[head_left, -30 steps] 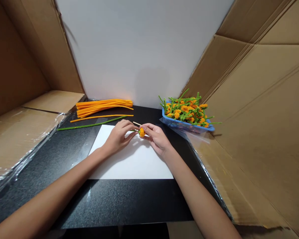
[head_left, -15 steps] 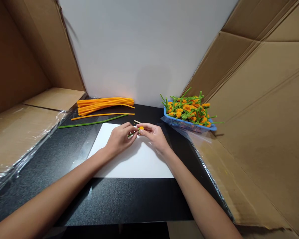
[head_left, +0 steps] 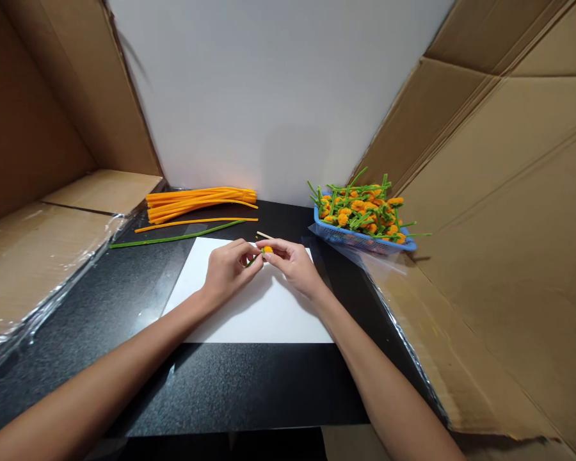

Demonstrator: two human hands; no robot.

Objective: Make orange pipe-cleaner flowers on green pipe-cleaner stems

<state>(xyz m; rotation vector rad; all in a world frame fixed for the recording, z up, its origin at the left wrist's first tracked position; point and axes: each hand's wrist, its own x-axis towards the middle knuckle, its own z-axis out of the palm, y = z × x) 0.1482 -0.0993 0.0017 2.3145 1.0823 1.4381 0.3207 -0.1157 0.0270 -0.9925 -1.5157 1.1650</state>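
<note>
Over the white sheet (head_left: 259, 314), both hands meet at a small pipe-cleaner flower (head_left: 268, 250) with an orange head and a green stem. My left hand (head_left: 230, 266) is closed in a pinch on the green stem, just left of the head; part of the stem shows below the fingers. My right hand (head_left: 295, 264) pinches the orange head between thumb and fingers. The fingers partly hide the flower. A thin pale stick (head_left: 264, 235) lies just beyond the fingertips, partly covered by the right hand.
A bundle of orange pipe cleaners (head_left: 196, 202) lies at the back left, with a single orange one (head_left: 192, 224) and a green one (head_left: 173, 240) in front. At the back right, a blue basket (head_left: 365, 243) holds many finished-looking flowers (head_left: 360, 208). Cardboard walls (head_left: 509, 224) flank the black table (head_left: 249, 384).
The fingers have shifted slightly around the flower, and its orange head has turned a little. Both hands keep their pinch; the view has moved slightly.
</note>
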